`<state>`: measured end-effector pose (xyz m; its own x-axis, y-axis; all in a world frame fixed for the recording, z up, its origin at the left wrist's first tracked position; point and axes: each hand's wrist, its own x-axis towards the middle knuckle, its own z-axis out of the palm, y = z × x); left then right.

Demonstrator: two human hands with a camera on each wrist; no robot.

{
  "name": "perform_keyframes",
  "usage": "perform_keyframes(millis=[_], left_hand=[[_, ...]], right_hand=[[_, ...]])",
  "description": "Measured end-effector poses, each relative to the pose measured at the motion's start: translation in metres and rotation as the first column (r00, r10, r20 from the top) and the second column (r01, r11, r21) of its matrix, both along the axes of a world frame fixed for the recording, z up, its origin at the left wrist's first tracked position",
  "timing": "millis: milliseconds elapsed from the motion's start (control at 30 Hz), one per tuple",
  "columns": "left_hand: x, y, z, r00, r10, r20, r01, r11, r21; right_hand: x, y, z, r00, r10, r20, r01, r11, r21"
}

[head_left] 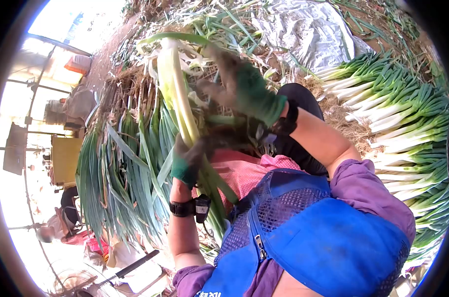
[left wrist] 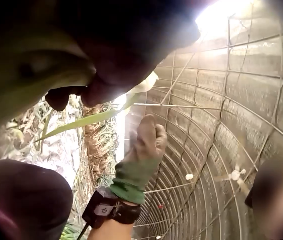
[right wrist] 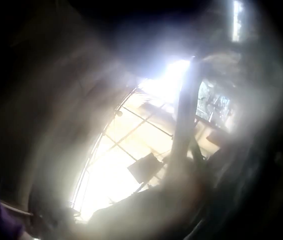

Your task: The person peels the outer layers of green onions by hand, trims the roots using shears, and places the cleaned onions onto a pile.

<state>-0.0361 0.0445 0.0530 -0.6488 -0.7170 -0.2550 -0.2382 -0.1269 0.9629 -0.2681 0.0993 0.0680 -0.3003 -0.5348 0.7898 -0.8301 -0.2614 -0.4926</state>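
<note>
In the head view my left hand (head_left: pixel 187 156), in a dark glove with a green cuff, grips a large green onion (head_left: pixel 174 84) by its stalk. Its pale root end points up, and its green leaves trail down past my forearm to my lap. A long leaf strip (head_left: pixel 185 36) arcs over the pale end. My right hand (head_left: pixel 246 89), gloved the same way and blurred, is to the right of the stalk with fingers spread apart. In the left wrist view the right hand (left wrist: pixel 141 152) appears beside the hanging leaf strip (left wrist: pixel 89 120). The right wrist view is too dark and blurred to show the hand.
Untrimmed green onions (head_left: pixel 130 153) with long leaves are heaped at the left. Cleaned white-stalked ones (head_left: pixel 387 116) lie in rows at the right. A white plastic sheet (head_left: pixel 308 34) and peeled scraps cover the ground ahead. A person (head_left: pixel 68 225) is at far left.
</note>
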Motion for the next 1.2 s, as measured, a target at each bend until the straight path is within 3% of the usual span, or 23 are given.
perform_keyframes(millis=[67,200,267,333,367,400,433,467,500,533,600,667,767,800,833,867,900,933,967,1000,1033,1133,1200], left_hand=[[0.001,-0.001,0.006,0.999,-0.048,0.025,0.050,0.997,-0.051],[-0.002,0.016,0.008,0.994,-0.076,0.083,0.083,0.993,-0.088],[-0.001,0.018,0.007,0.989,-0.106,0.099,0.111,0.993,-0.044],[0.003,0.017,0.014,0.979,-0.138,0.151,0.144,0.989,-0.027],[0.004,0.019,0.020,0.975,-0.147,0.168,0.151,0.989,-0.010],[0.010,0.021,0.022,0.975,-0.178,0.131,0.169,0.983,0.077],[0.017,0.022,0.024,0.973,-0.209,0.093,0.193,0.968,0.160],[0.023,0.024,0.026,0.970,-0.238,0.052,0.219,0.945,0.241],[0.024,0.028,0.033,0.967,-0.244,0.069,0.217,0.938,0.269],[0.026,0.030,0.030,0.962,-0.273,0.027,0.252,0.917,0.308],[0.027,0.030,0.025,0.944,-0.325,-0.057,0.321,0.868,0.379],[0.019,0.033,0.024,0.926,-0.368,-0.080,0.365,0.824,0.434],[0.023,0.032,0.016,0.947,-0.314,-0.068,0.313,0.855,0.413],[0.034,0.028,0.014,0.959,-0.281,-0.044,0.274,0.871,0.409],[0.043,0.024,0.013,0.969,-0.247,-0.020,0.234,0.884,0.405],[0.047,0.023,0.018,0.982,-0.190,0.010,0.166,0.883,0.438],[0.049,0.024,0.017,0.980,-0.195,0.043,0.157,0.885,0.438],[0.048,0.025,0.016,0.978,-0.198,0.070,0.148,0.887,0.438],[0.043,0.027,0.016,0.973,-0.219,0.071,0.170,0.891,0.421],[0.038,0.028,0.021,0.965,-0.249,0.079,0.197,0.892,0.407],[0.035,0.028,0.023,0.954,-0.287,0.089,0.231,0.891,0.391],[0.076,0.011,0.015,0.929,-0.359,0.089,0.286,0.849,0.444],[0.109,0.002,-0.007,0.977,-0.196,0.083,0.154,0.921,0.358]], right_hand=[[-0.019,0.004,0.010,0.869,-0.349,-0.351,0.335,0.937,-0.102],[-0.050,-0.021,0.002,0.825,-0.130,-0.550,0.087,0.991,-0.103],[-0.065,-0.030,0.005,0.710,-0.023,-0.704,0.060,0.998,0.028],[-0.089,-0.058,-0.010,0.626,0.024,-0.780,0.335,0.894,0.297],[-0.093,-0.049,0.013,0.618,-0.041,-0.785,0.420,0.861,0.286],[-0.093,-0.033,0.029,0.757,-0.166,-0.632,0.412,0.872,0.264],[-0.112,-0.038,0.014,0.870,-0.154,-0.467,0.280,0.936,0.212],[-0.127,-0.047,-0.003,0.951,-0.113,-0.289,0.156,0.979,0.131],[-0.125,-0.049,-0.011,0.986,0.121,-0.112,-0.113,0.991,0.078],[-0.123,-0.050,-0.019,0.930,0.364,0.051,-0.363,0.932,-0.022],[-0.094,-0.040,-0.014,0.665,0.565,0.488,-0.601,0.793,-0.101],[-0.084,-0.048,-0.018,0.480,0.653,0.586,-0.755,0.647,-0.102],[-0.077,-0.053,-0.029,0.838,0.204,0.507,-0.398,0.863,0.311],[-0.117,-0.060,-0.039,0.966,0.080,0.246,-0.178,0.895,0.410],[-0.156,-0.068,-0.051,0.997,-0.077,-0.031,0.083,0.893,0.442],[-0.191,-0.058,-0.057,0.914,-0.146,-0.379,0.298,0.875,0.381],[-0.225,-0.047,-0.062,0.703,-0.253,-0.665,0.499,0.841,0.208],[-0.240,-0.034,-0.051,0.433,-0.253,-0.865,0.563,0.826,0.040],[-0.236,-0.024,-0.040,0.825,-0.357,-0.439,0.465,0.869,0.167],[-0.231,-0.011,-0.038,0.922,-0.359,0.146,0.323,0.920,0.224],[-0.269,0.004,-0.049,0.819,-0.509,-0.266,0.573,0.751,0.327],[-0.389,0.123,-0.066,0.643,-0.658,-0.392,0.764,0.516,0.388],[-0.450,0.233,-0.097,0.600,-0.661,-0.451,0.797,0.444,0.410]])
